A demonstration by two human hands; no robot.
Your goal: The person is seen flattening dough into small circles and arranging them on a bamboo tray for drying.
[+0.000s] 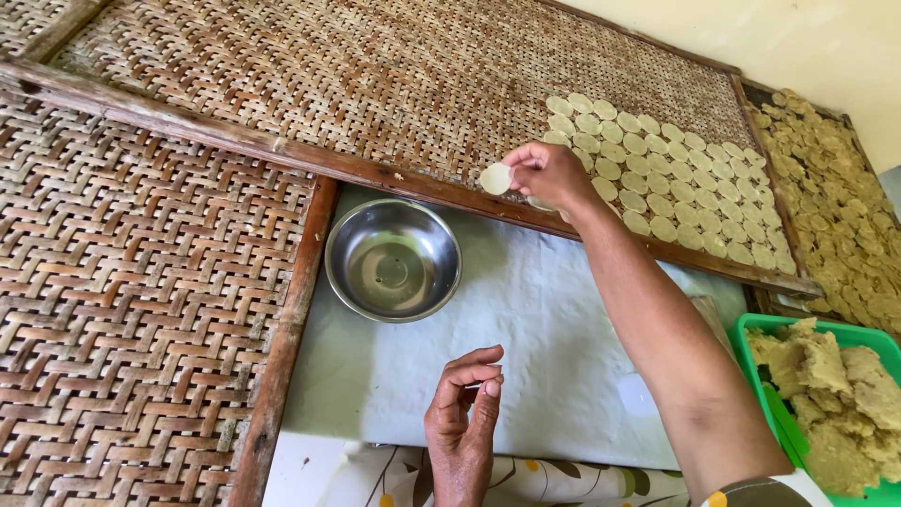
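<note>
- Pinching a thin pale dough disc (495, 178) at its edge, I am holding it with the fingertips of my right hand (554, 175), just above the near wooden frame of the far woven bamboo tray (375, 84).
- I am keeping that right hand closed on the disc, arm stretched out from the near right.
- I am holding my left hand (462, 413) nearer to me, empty, its fingers half curled and thumb close to forefinger, over the pale plastic sheet (535, 338).
- Rows of matching discs (676, 178) are lying on the tray, to the right of my right hand.
- An empty steel bowl (392, 260) is sitting on the sheet, left of the disc.
- A green tub (762, 371) of dough lumps is standing at the near right.
- Another woven tray (141, 310) is lying to the left.
</note>
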